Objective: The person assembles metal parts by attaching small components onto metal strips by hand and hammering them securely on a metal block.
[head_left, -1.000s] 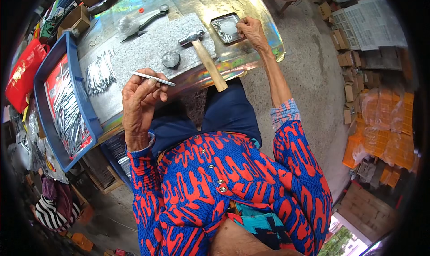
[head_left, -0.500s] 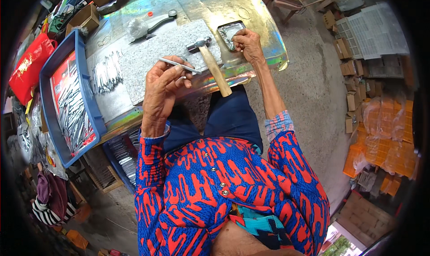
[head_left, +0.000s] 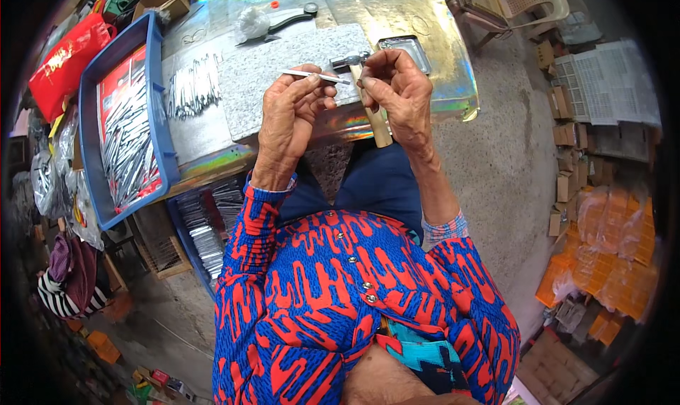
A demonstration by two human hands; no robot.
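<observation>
My left hand (head_left: 285, 118) pinches a slim silver metal rod (head_left: 309, 74) between thumb and fingers, holding it slantwise above the near side of a speckled grey stone slab (head_left: 269, 65). Close to the rod's right end is my right hand (head_left: 405, 97), its thumb and forefinger pressed together. Whatever sits in that pinch is too small to make out. A hammer (head_left: 381, 130) with a wooden handle lies on the slab, partly covered by my right hand. Behind that hand stands a small dark-rimmed tray (head_left: 426, 59).
Many similar rods (head_left: 196, 90) lie in a row left of the slab. A blue tray (head_left: 168, 165) holding more rods stands at the table's left edge. Farther back are black-handled pliers (head_left: 292, 22) and a clear plastic bundle (head_left: 252, 24). A beige chair (head_left: 533, 7) stands at the upper right.
My right hand has come away from the small dark-rimmed tray, moving left and nearer to the rod's end. My left hand still holds the rod.
</observation>
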